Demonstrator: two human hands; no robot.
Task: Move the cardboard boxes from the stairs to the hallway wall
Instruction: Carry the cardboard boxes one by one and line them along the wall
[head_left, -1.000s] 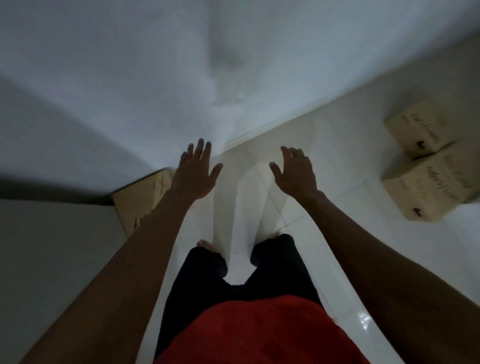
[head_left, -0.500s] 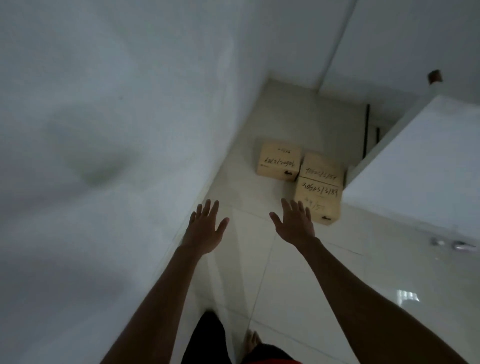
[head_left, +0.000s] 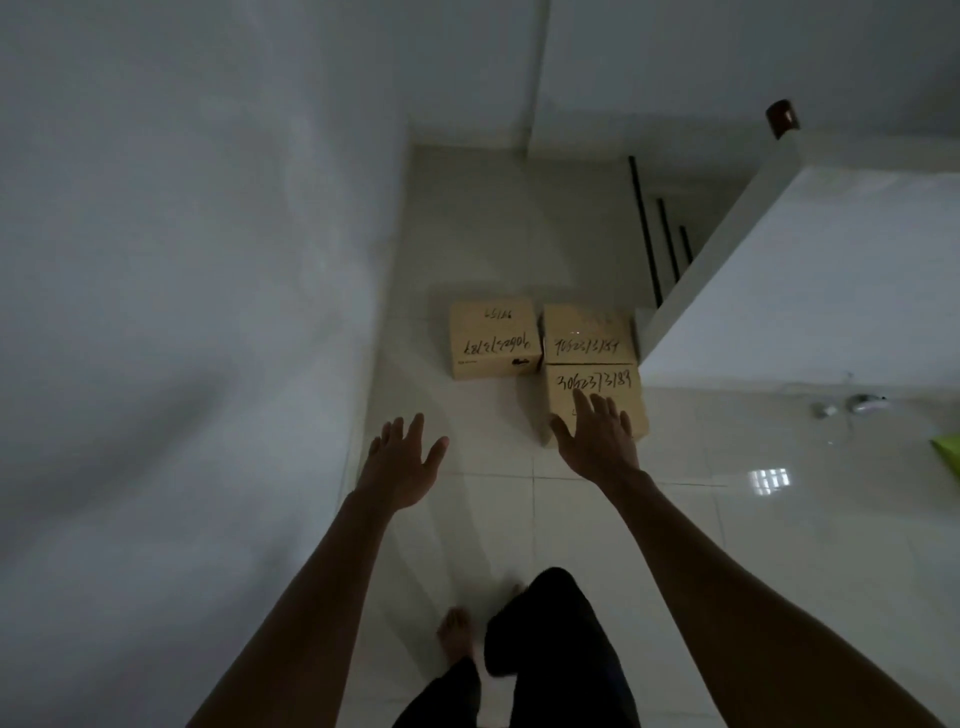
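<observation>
Both hands spread and empty, left hand (head_left: 402, 467) over bare floor (head_left: 675, 545), right hand (head_left: 597, 441) nearer the cardboard boxes (head_left: 595, 410) straight ahead, clustered on the floor by the stairs (head_left: 660, 234), well right of the hallway wall (head_left: 182, 312).

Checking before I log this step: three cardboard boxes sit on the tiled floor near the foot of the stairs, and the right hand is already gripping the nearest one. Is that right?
Not quite. The head view shows three cardboard boxes on the tiled floor by the stairs, but the right hand grips nothing: it is open, fingers spread, reaching toward the nearest box. The left hand is open too.
</observation>
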